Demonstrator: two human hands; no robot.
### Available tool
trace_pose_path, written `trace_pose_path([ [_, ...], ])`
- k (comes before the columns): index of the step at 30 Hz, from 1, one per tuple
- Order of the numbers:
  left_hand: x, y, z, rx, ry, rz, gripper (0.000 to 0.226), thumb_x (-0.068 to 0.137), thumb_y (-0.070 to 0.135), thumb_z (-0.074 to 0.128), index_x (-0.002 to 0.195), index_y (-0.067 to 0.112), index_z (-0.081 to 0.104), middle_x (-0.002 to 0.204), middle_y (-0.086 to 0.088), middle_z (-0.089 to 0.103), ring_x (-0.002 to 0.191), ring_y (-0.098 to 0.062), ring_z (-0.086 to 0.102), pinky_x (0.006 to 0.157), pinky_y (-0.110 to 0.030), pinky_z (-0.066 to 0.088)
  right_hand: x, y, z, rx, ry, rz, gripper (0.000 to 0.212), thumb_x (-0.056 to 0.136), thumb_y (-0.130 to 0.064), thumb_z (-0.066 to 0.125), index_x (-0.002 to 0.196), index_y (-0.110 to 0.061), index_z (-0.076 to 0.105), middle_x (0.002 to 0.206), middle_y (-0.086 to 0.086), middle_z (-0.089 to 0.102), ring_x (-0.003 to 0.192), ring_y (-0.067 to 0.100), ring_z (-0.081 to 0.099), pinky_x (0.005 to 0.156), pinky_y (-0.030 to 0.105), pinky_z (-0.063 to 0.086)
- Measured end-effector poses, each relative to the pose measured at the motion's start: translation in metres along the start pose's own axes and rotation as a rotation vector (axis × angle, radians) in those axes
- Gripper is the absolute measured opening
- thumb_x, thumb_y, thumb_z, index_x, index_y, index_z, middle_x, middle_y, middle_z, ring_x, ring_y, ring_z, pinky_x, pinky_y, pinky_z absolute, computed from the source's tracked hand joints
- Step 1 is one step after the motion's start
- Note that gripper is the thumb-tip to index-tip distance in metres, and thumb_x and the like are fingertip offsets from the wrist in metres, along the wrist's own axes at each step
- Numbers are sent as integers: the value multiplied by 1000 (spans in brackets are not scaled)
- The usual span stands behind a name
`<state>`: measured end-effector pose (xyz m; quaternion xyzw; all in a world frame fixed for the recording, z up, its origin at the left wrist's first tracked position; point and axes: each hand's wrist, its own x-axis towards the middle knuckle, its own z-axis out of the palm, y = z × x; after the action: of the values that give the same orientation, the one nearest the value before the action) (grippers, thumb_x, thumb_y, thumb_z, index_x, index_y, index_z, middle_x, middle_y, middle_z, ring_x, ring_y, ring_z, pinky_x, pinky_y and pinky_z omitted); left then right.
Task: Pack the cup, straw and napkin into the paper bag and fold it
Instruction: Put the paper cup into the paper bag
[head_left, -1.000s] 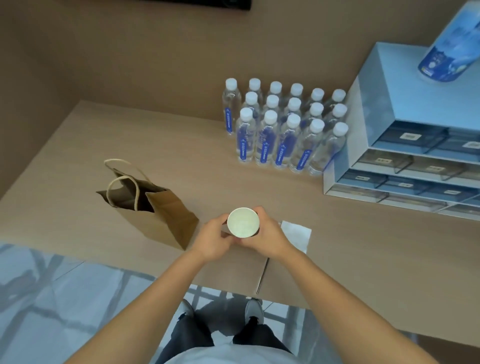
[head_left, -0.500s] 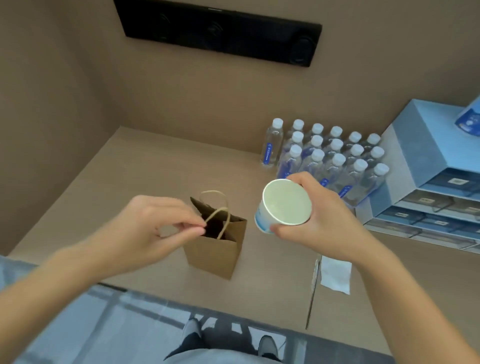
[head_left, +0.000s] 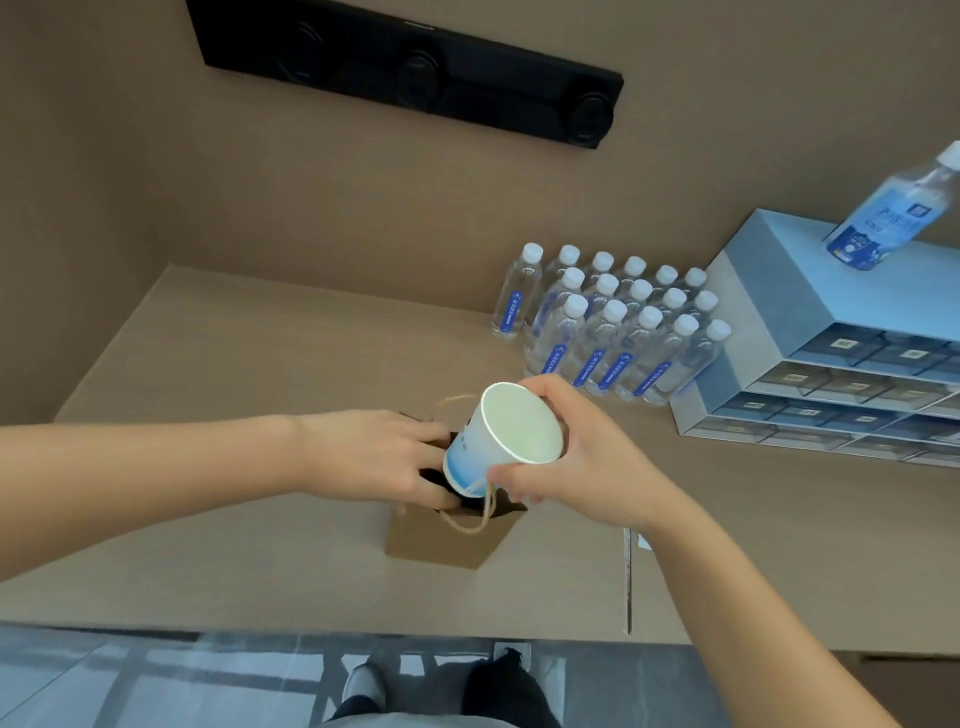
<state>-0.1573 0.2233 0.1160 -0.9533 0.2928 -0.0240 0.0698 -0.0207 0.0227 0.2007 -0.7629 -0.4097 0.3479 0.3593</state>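
A brown paper bag (head_left: 441, 540) with twine handles stands open on the tan table, near its front edge. My left hand (head_left: 374, 457) grips the bag's left rim, fingers reaching into the opening. My right hand (head_left: 576, 457) holds a white paper cup (head_left: 498, 441) with blue print, tilted, its base dipping into the bag's mouth and its open top facing me. Only a small white corner of the napkin (head_left: 643, 542) shows behind my right wrist. A thin straw (head_left: 627, 582) lies along the table to the right of the bag.
Several water bottles (head_left: 613, 332) stand in a block at the back of the table (head_left: 249, 364). A pale blue drawer unit (head_left: 831, 364) sits at the right with one bottle (head_left: 893, 213) on top. A black bar (head_left: 415, 67) is on the wall.
My right hand carried the cup left and down until its base entered the bag's mouth. My left hand went from pinching the handle to gripping the bag's rim.
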Motion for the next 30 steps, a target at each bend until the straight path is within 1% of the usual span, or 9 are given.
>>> trace_pose_path([
  [3, 3, -5, 3, -51, 12, 26, 24, 92, 36, 49, 114, 26, 55, 101, 4, 66, 94, -24, 53, 62, -33, 53, 5, 2, 8, 68, -6, 61, 50, 71, -12, 80, 110, -22, 51, 96, 14, 71, 69, 36, 72, 63, 46, 59],
  [6, 2, -5, 11, -100, 21, 38, 25, 95, 43, 47, 108, 23, 52, 96, 1, 66, 87, -24, 57, 61, -35, 52, 11, 2, 11, 53, 4, 80, 49, 70, -15, 80, 109, -23, 51, 94, 11, 72, 72, 34, 73, 62, 40, 60],
  [12, -6, -2, 15, -84, 43, 23, 32, 92, 49, 44, 100, 22, 58, 87, 5, 67, 87, -20, 59, 56, -29, 49, 22, -10, 14, -361, -3, 47, 55, 61, -37, 78, 105, -27, 48, 96, -8, 60, 86, 12, 61, 67, 34, 55],
  [16, -11, 4, 15, -112, 27, -4, 27, 88, 45, 55, 88, 19, 57, 80, 2, 62, 83, -20, 57, 46, -30, 47, 27, -19, 18, -650, -37, -66, 53, 60, -31, 78, 100, -15, 46, 95, -1, 50, 83, 20, 50, 63, 32, 45],
  [19, -10, 7, 8, -33, 24, -32, 21, 78, 34, 72, 81, 18, 58, 78, 1, 65, 81, -21, 62, 46, -26, 32, 25, -25, 30, -835, -91, -151, 52, 61, -24, 78, 101, -12, 47, 100, 2, 44, 86, 21, 47, 62, 28, 41],
  [21, -7, 9, 2, 24, 22, -54, 21, 68, 33, 80, 72, 21, 62, 72, 3, 66, 73, -18, 64, 48, -23, 28, 24, -29, 38, -891, -134, -150, 53, 65, -28, 79, 105, -12, 48, 101, 2, 45, 88, 22, 49, 64, 29, 44],
  [24, -5, 12, 2, 11, 19, -44, 24, 61, 33, 84, 63, 22, 63, 64, 3, 65, 67, -20, 65, 46, -21, 37, 28, -32, 47, -966, -209, -126, 45, 70, -30, 75, 95, -12, 43, 93, 3, 45, 81, 24, 51, 53, 28, 38],
  [26, -9, 14, 3, 15, 12, -62, 27, 62, 38, 83, 61, 23, 61, 62, 5, 64, 64, -18, 64, 43, -21, 34, 32, -32, 53, -1010, -226, -111, 43, 72, -28, 73, 91, -14, 38, 86, 3, 42, 76, 26, 50, 51, 29, 39],
  [30, -15, 20, 3, 7, 7, -70, 30, 61, 40, 84, 59, 23, 59, 58, 7, 62, 61, -16, 62, 43, -20, 26, 38, -26, 70, -1094, -271, -63, 43, 75, -24, 72, 105, -9, 46, 89, 5, 46, 73, 28, 49, 56, 33, 41],
])
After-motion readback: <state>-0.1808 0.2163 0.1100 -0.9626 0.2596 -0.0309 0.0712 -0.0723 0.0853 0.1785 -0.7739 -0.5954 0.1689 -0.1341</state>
